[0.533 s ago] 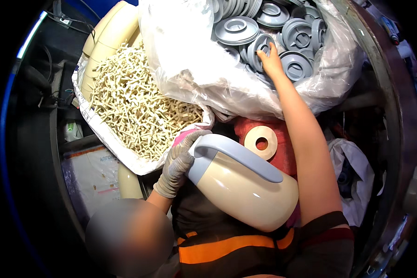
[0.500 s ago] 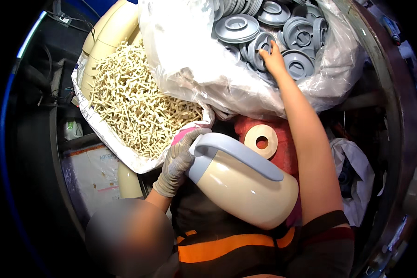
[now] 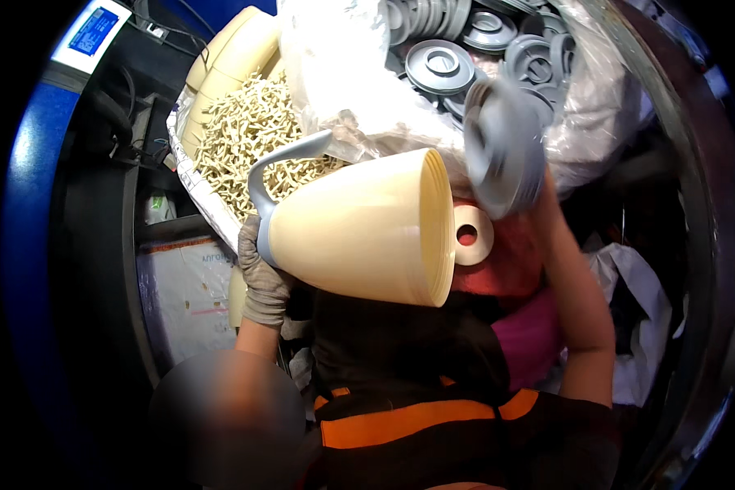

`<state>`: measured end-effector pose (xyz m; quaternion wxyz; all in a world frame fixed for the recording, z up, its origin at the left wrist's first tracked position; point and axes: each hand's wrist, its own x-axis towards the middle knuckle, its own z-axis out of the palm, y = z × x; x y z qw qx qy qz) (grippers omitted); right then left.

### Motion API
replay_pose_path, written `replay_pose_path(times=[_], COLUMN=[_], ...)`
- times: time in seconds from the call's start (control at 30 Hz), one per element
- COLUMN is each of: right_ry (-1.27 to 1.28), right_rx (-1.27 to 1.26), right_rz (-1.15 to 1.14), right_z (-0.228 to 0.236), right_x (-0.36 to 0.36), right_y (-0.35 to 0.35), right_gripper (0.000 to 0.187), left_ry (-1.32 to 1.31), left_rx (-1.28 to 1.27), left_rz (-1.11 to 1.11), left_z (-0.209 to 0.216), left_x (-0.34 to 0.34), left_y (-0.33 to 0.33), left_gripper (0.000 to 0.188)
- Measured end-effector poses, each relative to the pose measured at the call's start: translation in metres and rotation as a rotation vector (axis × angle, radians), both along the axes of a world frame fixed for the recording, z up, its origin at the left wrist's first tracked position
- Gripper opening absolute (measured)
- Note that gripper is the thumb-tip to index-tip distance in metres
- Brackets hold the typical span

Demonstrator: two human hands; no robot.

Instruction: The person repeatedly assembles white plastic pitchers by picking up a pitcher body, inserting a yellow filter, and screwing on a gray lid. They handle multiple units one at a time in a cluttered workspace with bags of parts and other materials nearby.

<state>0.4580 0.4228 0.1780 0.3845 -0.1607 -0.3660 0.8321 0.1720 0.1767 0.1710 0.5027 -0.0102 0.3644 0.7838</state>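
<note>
Jug: A cream jug lies on its side in mid-air before the wearer, wide mouth facing right, grey handle standing up over the sack of small cream pieces.
Left hand: Gloved, the left hand is clamped on the jug's grey collar, at the narrow end.
Right hand: Bare, the right hand appears closed on a grey disc, raised near the jug's mouth and apart from it.
Good handling: A firm hold at the collar, with the jug level and its mouth turned toward the disc, would serve best. The disc is better taken by its edge and squared to the mouth, flat rather than tilted, clear of the thin rim.
Supply: More discs lie heaped in the clear bag, whose far edge the frame cuts off.
Hidden: The disc covers the right fingers, so their exact placing cannot be told; some left fingers are lost behind the collar. The jug's inside is turned from view.
Hard to read: Motion smears the disc, leaving unclear whether it is one or several stacked. The jug's edge overlaps a cream ring on red cloth; whether they touch cannot be told.
</note>
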Motion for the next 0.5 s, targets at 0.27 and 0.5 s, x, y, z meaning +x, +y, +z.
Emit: replay_pose_path(times=[0.27,0.5], right_ry=[-0.667,-0.675], right_rx=[1.086,1.219], right_rz=[-0.292,-0.361], right_z=[0.052,0.059], right_x=[0.068,0.099], right_y=[-0.113,-0.154], right_gripper=[0.074,0.074], left_ry=[-0.027,0.106], left_rx=[-0.014,-0.016], left_rz=[-0.142,-0.210], left_z=[0.006,0.017], left_x=[0.048,0.067], left_y=[0.005,-0.010], left_gripper=[0.043,0.043])
